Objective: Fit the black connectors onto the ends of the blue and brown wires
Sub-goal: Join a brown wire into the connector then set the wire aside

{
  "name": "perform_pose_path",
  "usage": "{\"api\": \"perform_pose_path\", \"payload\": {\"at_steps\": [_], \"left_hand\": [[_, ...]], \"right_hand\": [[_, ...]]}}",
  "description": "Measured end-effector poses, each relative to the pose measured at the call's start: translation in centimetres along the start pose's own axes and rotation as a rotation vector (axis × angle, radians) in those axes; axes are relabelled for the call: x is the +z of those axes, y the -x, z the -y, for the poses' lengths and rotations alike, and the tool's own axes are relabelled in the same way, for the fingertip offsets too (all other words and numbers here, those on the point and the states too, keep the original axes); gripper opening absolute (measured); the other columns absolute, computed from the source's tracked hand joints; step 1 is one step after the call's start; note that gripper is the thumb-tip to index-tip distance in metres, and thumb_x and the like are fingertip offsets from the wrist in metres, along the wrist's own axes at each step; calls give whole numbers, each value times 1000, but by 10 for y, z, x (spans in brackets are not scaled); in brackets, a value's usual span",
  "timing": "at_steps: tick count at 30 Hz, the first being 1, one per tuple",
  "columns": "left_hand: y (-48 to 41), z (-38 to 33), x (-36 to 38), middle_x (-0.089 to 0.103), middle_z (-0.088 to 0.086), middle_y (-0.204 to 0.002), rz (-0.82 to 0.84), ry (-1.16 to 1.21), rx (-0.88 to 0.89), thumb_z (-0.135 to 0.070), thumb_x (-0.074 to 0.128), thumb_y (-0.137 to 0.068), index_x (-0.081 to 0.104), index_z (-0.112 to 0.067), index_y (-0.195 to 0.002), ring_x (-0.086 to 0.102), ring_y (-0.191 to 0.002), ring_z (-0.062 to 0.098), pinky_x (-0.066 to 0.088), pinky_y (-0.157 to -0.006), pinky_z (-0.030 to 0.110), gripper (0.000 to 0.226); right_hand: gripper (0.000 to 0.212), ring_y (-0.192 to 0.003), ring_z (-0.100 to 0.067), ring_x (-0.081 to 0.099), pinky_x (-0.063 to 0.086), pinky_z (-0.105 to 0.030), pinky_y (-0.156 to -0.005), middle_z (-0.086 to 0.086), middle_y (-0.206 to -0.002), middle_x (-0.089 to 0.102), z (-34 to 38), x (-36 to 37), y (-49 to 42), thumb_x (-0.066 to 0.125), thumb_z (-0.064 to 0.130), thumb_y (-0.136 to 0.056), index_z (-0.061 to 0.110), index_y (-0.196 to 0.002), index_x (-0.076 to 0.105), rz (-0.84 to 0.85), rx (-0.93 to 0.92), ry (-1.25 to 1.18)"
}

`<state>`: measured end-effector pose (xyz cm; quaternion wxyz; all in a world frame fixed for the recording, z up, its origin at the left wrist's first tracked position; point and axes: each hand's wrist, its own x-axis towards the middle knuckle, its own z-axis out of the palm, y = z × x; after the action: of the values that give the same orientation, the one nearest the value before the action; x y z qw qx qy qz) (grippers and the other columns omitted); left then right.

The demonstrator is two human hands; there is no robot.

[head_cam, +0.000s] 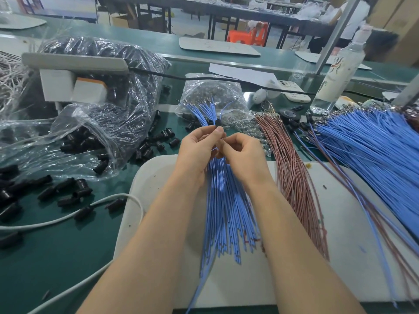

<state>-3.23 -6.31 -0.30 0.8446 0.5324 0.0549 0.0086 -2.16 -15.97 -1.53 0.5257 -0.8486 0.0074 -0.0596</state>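
Blue wires bundled; brown wires alongside; black connectors scattered.

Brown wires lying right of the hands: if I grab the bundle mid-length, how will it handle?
The brown wires would likely sag at both ends, being thin and already curved along the white mat. No tie is visible, so strands will probably slip out and fan. Probably light.

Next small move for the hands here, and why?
Likely: the right hand pushes its pinched wire end up into the black connector. The left hand pinches that connector just above the right fingertips, over the blue wire bundle that both hands hold. Whether a wire is already seated is too small to tell.
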Motion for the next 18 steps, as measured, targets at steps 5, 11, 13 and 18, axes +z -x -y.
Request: {"api": "perform_pose_path", "payload": {"at_steps": [5, 11, 13, 18], "left_hand": [[-9, 6, -6, 57, -15, -45, -30, -11, 9, -7, 52, -95, 55, -16, -73, 53, -41, -4, 45, -49, 9, 24], [-20, 12, -10, 61, -11, -49, -44, -27, -36, -7, 54, -94, 59, -15, -74, 56, -44, -1, 47, -48, 10, 22], [-24, 13, -12, 62, -3, -63, -76, -15, -47, -8, 57, -93, 61, -13, -75, 56, -56, 5, 49, -57, 15, 19], [-31, 13, -21, 59, 1, -63, -184, 77, -56, -8, 60, -88, 63, -11, -65, 51, -53, 8, 46, -48, 17, 23]], "right_hand": [[26, -75, -21, 54, 41, -23, -61, -27, -101, 66, 0, -1, -1, 56, 17, -94, -7, -98, 65, 155, -21, -10], [25, -86, -31, 63, 41, -23, -65, -19, -96, 69, -5, -1, -2, 56, 22, -93, 0, -94, 68, 157, -23, 75], [28, -84, -25, 64, 41, -22, -67, -9, -90, 71, -8, -8, -4, 56, 30, -94, 6, -91, 71, 37, -54, 179], [37, -113, -33, 49, 42, -39, -92, -16, -123, 57, -35, -64, -17, 59, 34, -91, 14, -122, 59, -420, 266, 597]]}}
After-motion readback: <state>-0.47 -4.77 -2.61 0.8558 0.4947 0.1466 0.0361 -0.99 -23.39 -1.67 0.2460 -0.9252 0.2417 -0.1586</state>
